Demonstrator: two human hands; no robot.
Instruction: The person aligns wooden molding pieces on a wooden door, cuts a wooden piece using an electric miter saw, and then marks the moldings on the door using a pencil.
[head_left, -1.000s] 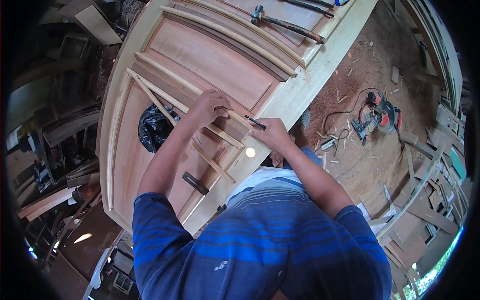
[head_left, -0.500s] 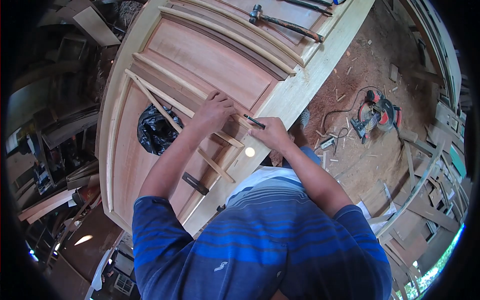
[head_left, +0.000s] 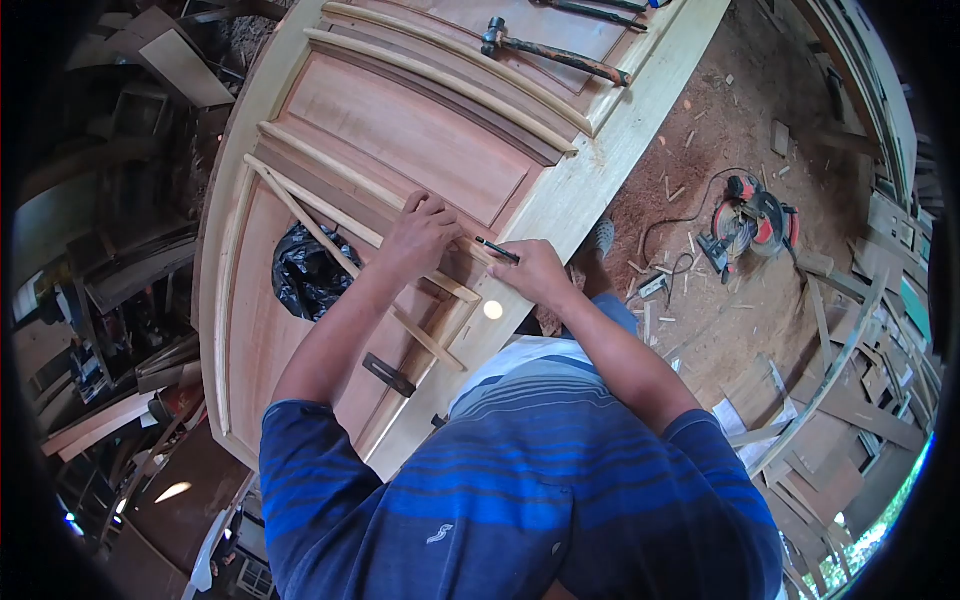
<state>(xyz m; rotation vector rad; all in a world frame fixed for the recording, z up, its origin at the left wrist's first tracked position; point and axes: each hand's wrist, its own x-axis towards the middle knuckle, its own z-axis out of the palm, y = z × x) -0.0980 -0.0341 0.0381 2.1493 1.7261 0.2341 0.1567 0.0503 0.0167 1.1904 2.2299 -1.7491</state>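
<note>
Just right of centre, my right hand (head_left: pixel 532 272) is closed around a dark pencil (head_left: pixel 498 250), its tip pointing up and left over the door's edge. My left hand (head_left: pixel 420 237) has its fingers curled down on a pale wooden moulding strip (head_left: pixel 342 175) that lies across the panelled wooden door (head_left: pixel 410 140). My fingertips partly cover the strip's near end. Beside it runs a second moulding strip (head_left: pixel 330 214), passing under my left wrist. A thinner loose strip (head_left: pixel 435 346) crosses at an angle beneath my left forearm.
A hammer (head_left: pixel 555 56) lies on the door's far part, near dark-handled tools (head_left: pixel 590 12). A black plastic bag (head_left: pixel 305 275) and a dark metal-like bar (head_left: pixel 388 375) rest on the near panels. On the littered floor at right stands a red circular-blade saw (head_left: pixel 750 228) with its cord.
The whole view has shifted slightly, with the door and hammer a little further left and up. Both hands keep nearly the same place and grip; the pencil lies slightly flatter.
</note>
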